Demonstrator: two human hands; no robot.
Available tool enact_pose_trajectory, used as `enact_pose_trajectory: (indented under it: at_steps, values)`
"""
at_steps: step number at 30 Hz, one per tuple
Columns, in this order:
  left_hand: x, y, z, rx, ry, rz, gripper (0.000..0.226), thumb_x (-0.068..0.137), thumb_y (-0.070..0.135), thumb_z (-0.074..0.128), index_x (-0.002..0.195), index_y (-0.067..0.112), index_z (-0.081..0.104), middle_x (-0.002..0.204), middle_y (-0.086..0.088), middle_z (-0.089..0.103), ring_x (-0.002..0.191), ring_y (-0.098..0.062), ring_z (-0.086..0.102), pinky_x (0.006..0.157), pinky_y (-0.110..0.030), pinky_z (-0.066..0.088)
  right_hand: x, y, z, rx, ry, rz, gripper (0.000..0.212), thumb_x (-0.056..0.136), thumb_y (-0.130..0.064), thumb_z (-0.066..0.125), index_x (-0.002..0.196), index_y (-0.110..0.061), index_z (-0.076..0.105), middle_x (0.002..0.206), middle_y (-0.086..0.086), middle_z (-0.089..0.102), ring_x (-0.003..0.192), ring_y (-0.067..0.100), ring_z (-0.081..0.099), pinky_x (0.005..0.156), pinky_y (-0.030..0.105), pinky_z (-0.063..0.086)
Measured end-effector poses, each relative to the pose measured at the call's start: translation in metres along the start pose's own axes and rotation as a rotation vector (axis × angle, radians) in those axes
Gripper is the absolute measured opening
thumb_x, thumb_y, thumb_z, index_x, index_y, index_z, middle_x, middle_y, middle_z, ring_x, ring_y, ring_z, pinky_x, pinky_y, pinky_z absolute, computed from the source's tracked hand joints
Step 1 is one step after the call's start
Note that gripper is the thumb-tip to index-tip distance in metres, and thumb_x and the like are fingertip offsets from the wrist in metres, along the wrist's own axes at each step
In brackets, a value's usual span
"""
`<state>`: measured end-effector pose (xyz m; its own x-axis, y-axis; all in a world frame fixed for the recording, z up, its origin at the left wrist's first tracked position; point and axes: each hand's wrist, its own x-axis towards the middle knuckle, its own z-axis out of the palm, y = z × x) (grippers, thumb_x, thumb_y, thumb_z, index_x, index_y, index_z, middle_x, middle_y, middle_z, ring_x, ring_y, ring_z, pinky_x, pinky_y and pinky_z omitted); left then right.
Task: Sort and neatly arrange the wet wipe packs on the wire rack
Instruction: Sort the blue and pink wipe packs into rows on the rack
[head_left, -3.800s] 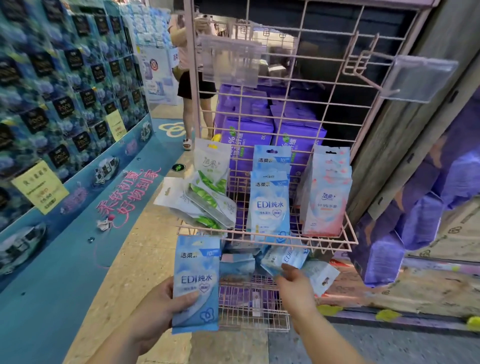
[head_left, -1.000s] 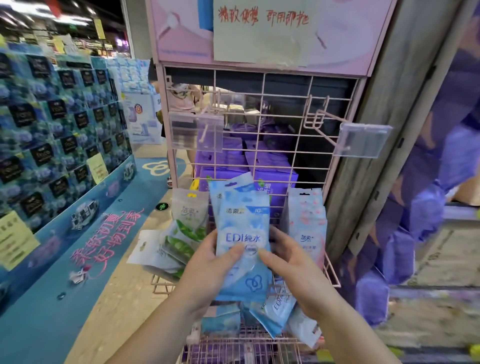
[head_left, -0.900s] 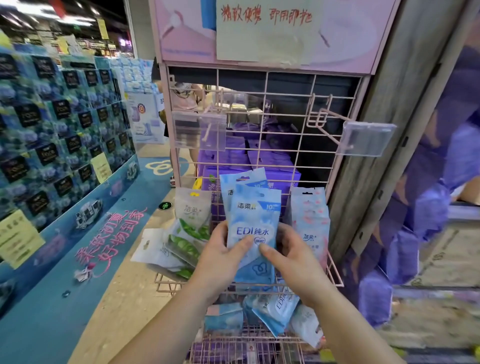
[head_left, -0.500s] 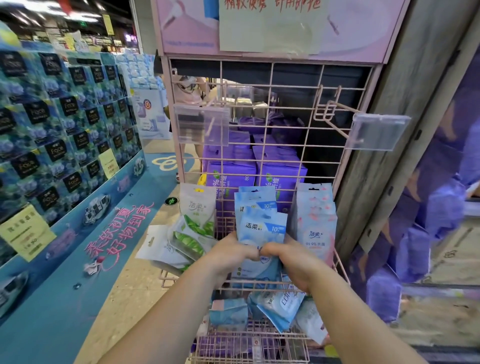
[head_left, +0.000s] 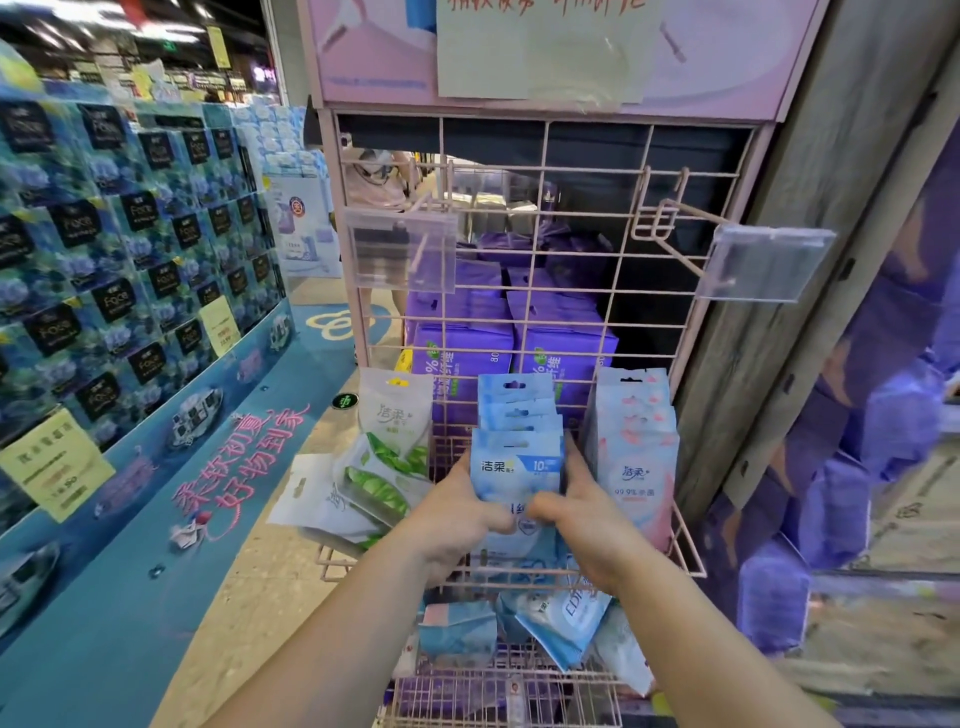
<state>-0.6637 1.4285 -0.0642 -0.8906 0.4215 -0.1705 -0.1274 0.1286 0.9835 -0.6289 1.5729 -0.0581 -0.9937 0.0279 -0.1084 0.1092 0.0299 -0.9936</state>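
Observation:
A pink wire rack (head_left: 540, 218) stands in front of me with a wire basket shelf (head_left: 685, 545) at waist height. My left hand (head_left: 457, 525) and my right hand (head_left: 582, 525) both grip a blue wet wipe pack (head_left: 517, 467) from either side, standing it upright at the front of the middle row of blue packs (head_left: 514, 397). Green-and-white packs (head_left: 384, 467) lie slumped on the shelf's left. Pink packs (head_left: 636, 457) stand upright on the right. Several loose blue packs (head_left: 561, 623) lie in the lower basket.
Two clear label holders (head_left: 400, 249) (head_left: 763, 262) jut from hooks on the rack. Purple boxes (head_left: 514, 338) are stacked behind the mesh. A blue tissue display wall (head_left: 119, 249) runs along the left. A wooden pillar (head_left: 810, 249) flanks the rack's right. A person stands behind the rack.
Both hands carried the blue pack forward and down into the middle row on the shelf. Earlier my left hand held it low while my right hand reached into the lower basket.

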Motion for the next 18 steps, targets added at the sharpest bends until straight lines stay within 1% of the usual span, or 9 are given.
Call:
enact_pose_trajectory:
  at_steps: [2,4,6,8,10,11,13,15,18]
  values:
    - [0.002,0.000,0.005,-0.016,0.032,0.056,0.074,0.059,-0.011,0.064,0.127,0.015,0.049,0.111,-0.009,0.071,0.105,-0.024,0.067,0.086,-0.032,0.055,0.001,0.002,0.002,-0.048,0.007,-0.037,0.075,0.081,0.014,0.051,0.142,-0.027,0.034,0.116,0.002,0.070,0.096,0.011,0.068,0.073,0.024,0.054]
    - [0.005,0.000,0.008,-0.042,0.099,0.119,0.070,0.067,-0.015,0.063,0.127,0.018,0.049,0.112,-0.007,0.071,0.104,-0.021,0.068,0.090,-0.035,0.055,0.001,0.000,-0.001,-0.037,0.023,-0.077,0.074,0.084,0.014,0.050,0.142,-0.028,0.035,0.119,0.000,0.069,0.102,0.011,0.068,0.081,0.025,0.056]
    - [0.010,-0.002,0.009,-0.028,0.141,0.154,0.073,0.063,-0.007,0.066,0.128,0.021,0.048,0.113,-0.005,0.071,0.104,-0.019,0.068,0.091,-0.037,0.054,0.004,-0.001,-0.002,-0.018,0.006,-0.085,0.074,0.085,0.014,0.050,0.141,-0.032,0.035,0.120,-0.001,0.068,0.107,0.013,0.067,0.090,0.031,0.055]
    - [0.014,-0.007,0.010,-0.028,0.138,0.112,0.078,0.053,0.001,0.069,0.127,0.016,0.049,0.112,-0.007,0.071,0.103,-0.020,0.068,0.089,-0.038,0.055,0.008,0.003,0.000,-0.003,0.007,-0.017,0.072,0.082,0.012,0.048,0.138,-0.031,0.039,0.117,0.000,0.070,0.105,0.016,0.067,0.089,0.032,0.055]
    - [0.014,-0.007,0.011,-0.050,0.111,0.056,0.077,0.048,-0.001,0.066,0.124,0.010,0.053,0.110,-0.011,0.071,0.100,-0.022,0.068,0.082,-0.034,0.056,0.010,0.005,0.003,0.001,0.018,0.045,0.068,0.075,0.007,0.049,0.134,-0.027,0.043,0.114,0.003,0.071,0.105,0.021,0.066,0.087,0.037,0.054]
    - [0.016,-0.007,0.010,-0.039,0.098,0.046,0.076,0.048,-0.002,0.064,0.123,0.009,0.055,0.109,-0.011,0.072,0.101,-0.023,0.068,0.082,-0.034,0.057,0.012,0.006,0.004,0.002,0.017,0.066,0.068,0.071,0.003,0.051,0.133,-0.025,0.044,0.114,0.004,0.071,0.106,0.023,0.066,0.090,0.040,0.054]
    - [0.019,-0.009,0.006,-0.008,0.102,0.052,0.079,0.045,0.003,0.066,0.123,0.012,0.056,0.110,-0.008,0.072,0.103,-0.023,0.068,0.091,-0.041,0.055,0.012,0.005,0.004,0.005,-0.001,0.088,0.070,0.067,-0.003,0.056,0.133,-0.022,0.044,0.115,0.005,0.071,0.109,0.025,0.066,0.094,0.043,0.054]
    - [0.021,-0.010,0.003,0.030,0.117,0.061,0.082,0.044,0.009,0.067,0.124,0.015,0.053,0.110,-0.006,0.072,0.104,-0.021,0.068,0.095,-0.044,0.053,0.010,0.002,0.005,-0.033,-0.033,0.096,0.068,0.070,-0.007,0.061,0.134,-0.022,0.042,0.117,0.004,0.070,0.108,0.022,0.066,0.093,0.039,0.054]
    - [0.019,-0.010,-0.002,0.022,0.078,0.029,0.081,0.047,0.002,0.067,0.126,0.013,0.053,0.111,-0.007,0.071,0.104,-0.021,0.068,0.090,-0.036,0.055,0.011,-0.001,0.004,-0.153,-0.042,0.126,0.069,0.069,-0.015,0.062,0.134,-0.024,0.040,0.116,0.000,0.068,0.108,0.017,0.064,0.098,0.038,0.050]
